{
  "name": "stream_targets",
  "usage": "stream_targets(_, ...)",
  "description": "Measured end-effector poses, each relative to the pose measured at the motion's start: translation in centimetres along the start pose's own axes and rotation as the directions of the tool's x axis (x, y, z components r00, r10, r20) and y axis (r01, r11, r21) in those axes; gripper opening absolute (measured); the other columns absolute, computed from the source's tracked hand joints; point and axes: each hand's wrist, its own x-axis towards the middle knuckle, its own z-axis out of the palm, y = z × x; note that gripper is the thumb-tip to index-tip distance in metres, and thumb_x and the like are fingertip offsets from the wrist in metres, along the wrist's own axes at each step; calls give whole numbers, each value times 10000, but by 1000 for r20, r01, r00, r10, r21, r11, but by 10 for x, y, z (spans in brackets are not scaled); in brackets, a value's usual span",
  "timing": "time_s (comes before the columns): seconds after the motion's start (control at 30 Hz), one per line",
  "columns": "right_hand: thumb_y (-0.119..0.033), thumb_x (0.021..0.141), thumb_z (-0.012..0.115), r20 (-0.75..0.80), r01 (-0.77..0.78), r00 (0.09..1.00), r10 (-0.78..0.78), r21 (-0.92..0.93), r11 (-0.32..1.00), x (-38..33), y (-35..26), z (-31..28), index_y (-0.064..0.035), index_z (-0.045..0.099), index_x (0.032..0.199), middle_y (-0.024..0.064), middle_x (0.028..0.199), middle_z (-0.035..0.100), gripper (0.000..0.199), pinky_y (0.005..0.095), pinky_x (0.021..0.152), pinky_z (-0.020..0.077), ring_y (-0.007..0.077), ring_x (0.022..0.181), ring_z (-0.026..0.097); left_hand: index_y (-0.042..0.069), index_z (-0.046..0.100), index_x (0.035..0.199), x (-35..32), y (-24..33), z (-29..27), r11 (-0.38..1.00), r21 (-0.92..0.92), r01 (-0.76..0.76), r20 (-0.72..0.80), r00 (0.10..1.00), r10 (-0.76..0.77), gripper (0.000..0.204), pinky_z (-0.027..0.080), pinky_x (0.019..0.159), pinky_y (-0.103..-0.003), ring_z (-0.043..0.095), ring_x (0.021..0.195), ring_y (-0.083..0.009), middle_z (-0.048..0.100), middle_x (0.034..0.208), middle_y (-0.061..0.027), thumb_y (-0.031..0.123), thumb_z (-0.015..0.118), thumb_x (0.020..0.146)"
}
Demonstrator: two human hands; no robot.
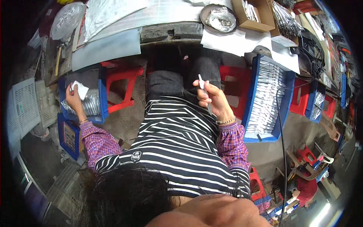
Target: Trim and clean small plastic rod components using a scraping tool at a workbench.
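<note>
In front of my lap my right hand (216, 101) is closed on a slender silver metal tool (209, 108). The tool stands tilted, one thin end showing above the fingers and the other below the palm. A small white piece, cloth or paper, shows at the fingertips around it. Out to the left, my left hand (75, 100) pinches a white cloth or paper piece (82, 91). It is above a blue crate (104, 94) holding many slender silver metal pieces (92, 104). Whether the fingers touch those pieces cannot be made out.
A large blue crate (261, 139) at right is filled with rows of silver tools. Red stools (124, 87) stand beside my legs. On the bench ahead are a round dish (206, 17), cardboard boxes (261, 25) and a hammer (58, 60). A black cable (283, 151) hangs at right.
</note>
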Motion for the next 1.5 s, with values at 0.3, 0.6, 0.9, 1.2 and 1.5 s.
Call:
stream_targets(0.3,-282,964,470,-107,106,985,-132,-226,968,-16,-14,6,5,529,1139,-30,647,445,341,201,503,427,23,482,356,9,605,1120,32,-59,26,994,98,-53,59,997,48,338,509,738,-286,650,836,-178,681,953,-119,112,685,808)
stream_targets(0.6,-197,930,566,-259,137,693,-673,-869,476,-104,-19,-43,-11,625,1086,0,957,546,250,194,610,477,50,768,554,15,656,943,21,26,64,937,-159,-310,145,932,333,156,478,696,-273,601,755,-135,663,851,-43,135,659,843)
stream_targets(0.9,-42,779,639,-184,-189,206,-961,-971,145,-199,-72,-137,-37,620,1073,90,912,630,294,243,581,474,128,679,611,6,648,1023,6,129,67,873,-285,-395,258,846,467,175,474,716,-250,611,820,-118,664,946,-43,78,601,870)
stream_targets(1.2,61,791,570,224,-399,263,-939,-860,-317,-189,-142,-192,-13,573,963,128,912,601,187,322,711,490,270,820,622,-1,644,1035,-23,157,66,870,-288,-401,283,832,478,187,479,732,-257,618,828,-140,671,951,-63,66,614,862)
stream_targets(1.5,18,801,529,253,-449,333,-909,-805,-388,-176,-135,-224,-54,579,1004,111,1006,603,221,369,772,493,317,936,592,4,638,1037,-38,169,70,891,-310,-331,366,824,433,180,480,759,-257,609,845,-137,665,947,-63,74,607,874)
